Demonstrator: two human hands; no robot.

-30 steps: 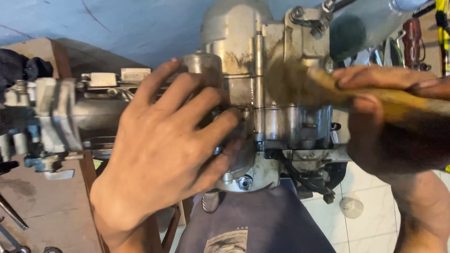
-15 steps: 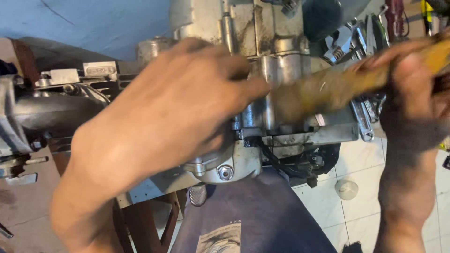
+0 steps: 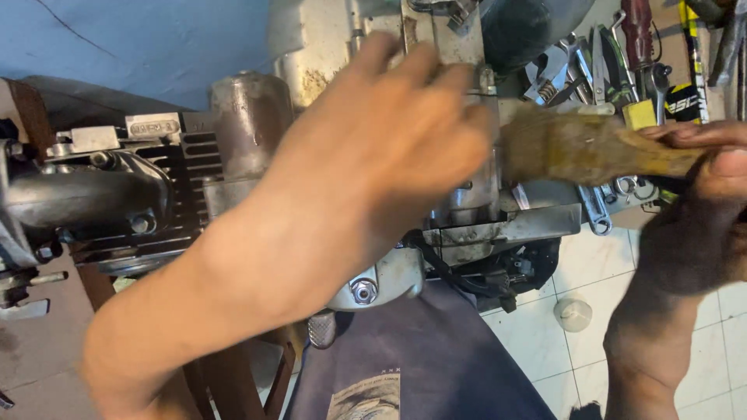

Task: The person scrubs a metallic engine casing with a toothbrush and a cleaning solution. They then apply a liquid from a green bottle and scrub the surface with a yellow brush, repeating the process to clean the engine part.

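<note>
A grey metal engine [image 3: 327, 70] stands in front of me, its dark finned cylinder [image 3: 117, 194] pointing left. My left hand [image 3: 389, 148] lies flat on the engine's case with the fingers spread, and it looks blurred. My right hand [image 3: 700, 210] grips the wooden handle of a worn paintbrush [image 3: 591, 152]. The brush's bristles touch the right side of the case, just past my left fingertips.
Spanners and other hand tools [image 3: 622, 47] lie in a heap at the top right. A small white cap [image 3: 573, 313] sits on the white tiled floor. My dark trouser leg [image 3: 420, 358] is below the engine. A blue wall fills the top left.
My left hand has slid up and to the right over the engine case. The brush has dropped lower and more level against the case's right side. The view has shifted.
</note>
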